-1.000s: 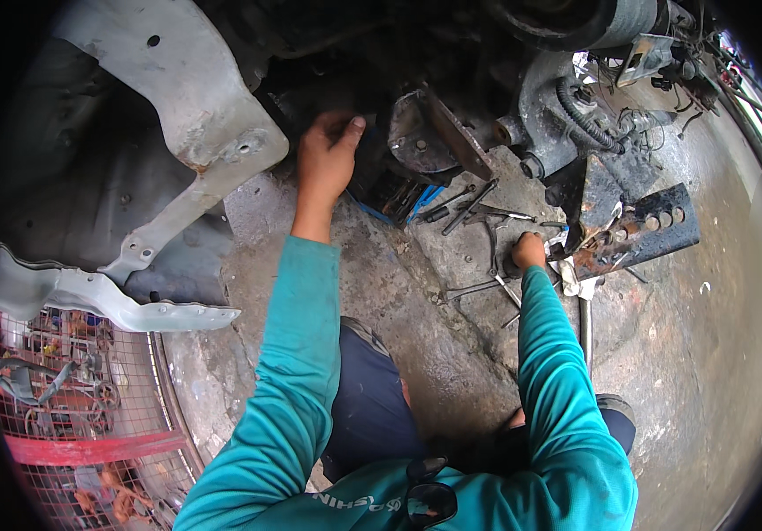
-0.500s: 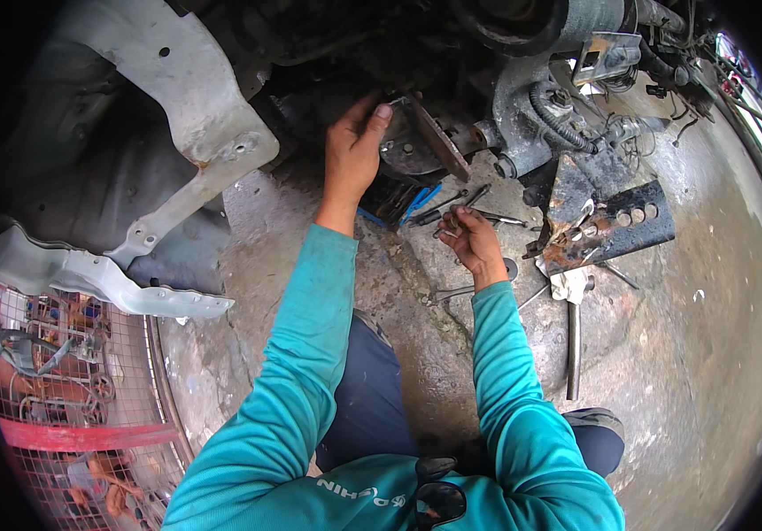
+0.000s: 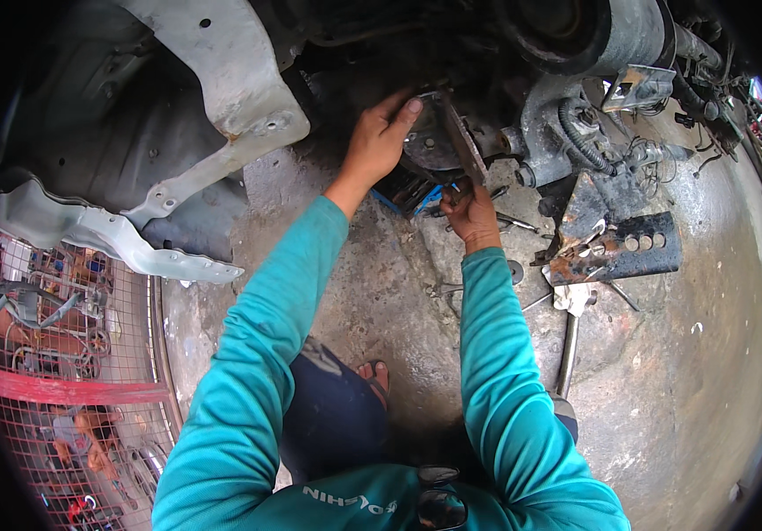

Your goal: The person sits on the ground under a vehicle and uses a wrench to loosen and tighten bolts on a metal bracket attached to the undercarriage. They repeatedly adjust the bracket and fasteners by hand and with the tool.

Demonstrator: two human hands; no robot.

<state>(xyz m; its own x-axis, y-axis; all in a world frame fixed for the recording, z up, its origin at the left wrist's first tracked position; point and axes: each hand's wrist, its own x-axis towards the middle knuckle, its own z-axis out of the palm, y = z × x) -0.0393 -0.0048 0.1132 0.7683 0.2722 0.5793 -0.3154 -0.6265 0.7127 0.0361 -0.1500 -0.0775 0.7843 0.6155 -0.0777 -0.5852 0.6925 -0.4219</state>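
Note:
A dirty metal bracket [image 3: 431,157] with a bolt head on its face and a long upright flange hangs beneath the dark vehicle underside. My left hand [image 3: 376,146] is closed on the bracket's left edge, thumb on top; its other fingers are partly hidden. At the flange's lower end, my right hand [image 3: 469,215] has its fingers curled together. Whatever they hold, if anything, cannot be made out. Just below the bracket, a blue tool case [image 3: 387,203] with dark tools inside lies on the floor, partly covered by my right hand.
A pale bent metal panel [image 3: 252,97] spreads at the left. Heavy suspension parts [image 3: 545,124] hang at the right, above a rusty black perforated bracket [image 3: 633,246]. A steel pipe [image 3: 568,354], a white rag [image 3: 571,299] and several tools lie on the concrete. Wire mesh [image 3: 66,345] stands at lower left.
My right hand has moved up to the flange's lower end. My left thumb has come onto the bracket's face. The view has shifted, and the bracket's face shows more.

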